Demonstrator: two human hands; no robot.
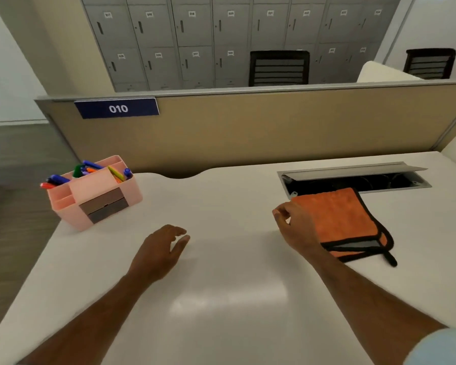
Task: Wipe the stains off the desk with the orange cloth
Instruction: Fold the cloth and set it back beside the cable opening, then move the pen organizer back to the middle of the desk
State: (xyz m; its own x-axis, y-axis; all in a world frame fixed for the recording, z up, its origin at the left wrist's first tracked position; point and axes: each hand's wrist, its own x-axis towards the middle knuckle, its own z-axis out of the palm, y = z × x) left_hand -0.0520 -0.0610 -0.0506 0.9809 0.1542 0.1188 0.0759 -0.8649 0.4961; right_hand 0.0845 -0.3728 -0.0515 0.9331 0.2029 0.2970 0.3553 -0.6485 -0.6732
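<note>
The orange cloth (345,219) with black trim lies folded on the right side of the white desk (221,299), just in front of the cable hatch. My right hand (295,226) hovers at the cloth's left edge, fingers curled and slightly apart, with nothing held; whether it touches the cloth I cannot tell. My left hand (161,248) floats palm down over the middle of the desk, fingers spread and empty. No stains show up on the desk surface in this view.
A pink desk organiser (95,196) full of coloured pens stands at the desk's far left. An open metal cable hatch (353,177) is set into the desk behind the cloth. A tan partition (274,127) marked 010 runs along the back.
</note>
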